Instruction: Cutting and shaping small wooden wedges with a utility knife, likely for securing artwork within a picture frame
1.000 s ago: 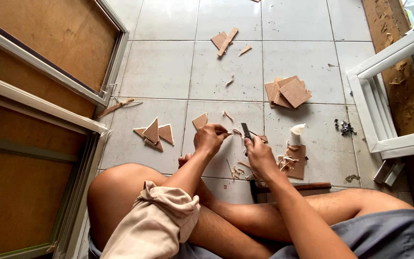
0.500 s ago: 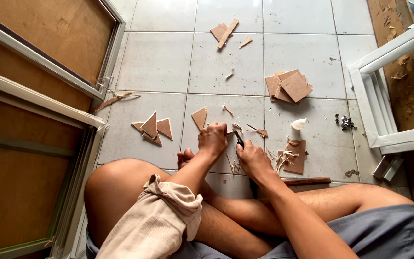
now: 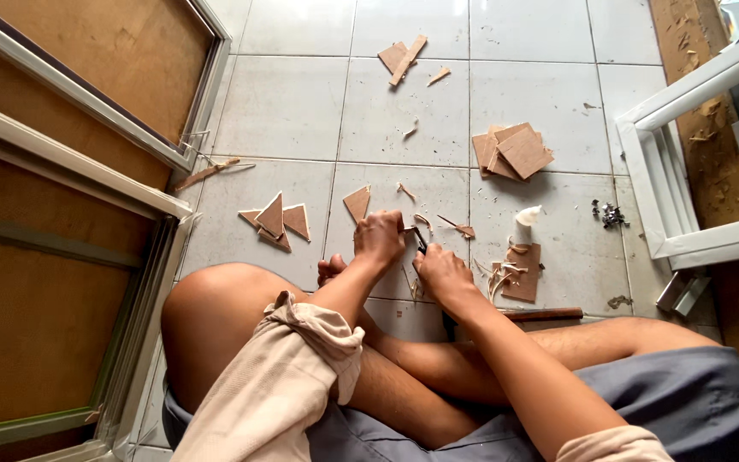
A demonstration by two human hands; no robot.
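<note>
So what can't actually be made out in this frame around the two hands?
- Head view: whatever the left hand grips is hidden inside its closed fingers.
- Head view: the dark tool shows only a tip; the right hand covers the rest, so its kind is unclear.
- The small dark bits near the white frame are too small to identify.
- The brown panel is cut off by the left edge.

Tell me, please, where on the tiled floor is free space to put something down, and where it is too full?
Free: the tiles between the metal-framed panel and the far scraps. Also the tile beyond the stack of wood squares. Crowded: around the left hand and right hand, amid shavings and triangles.
</note>
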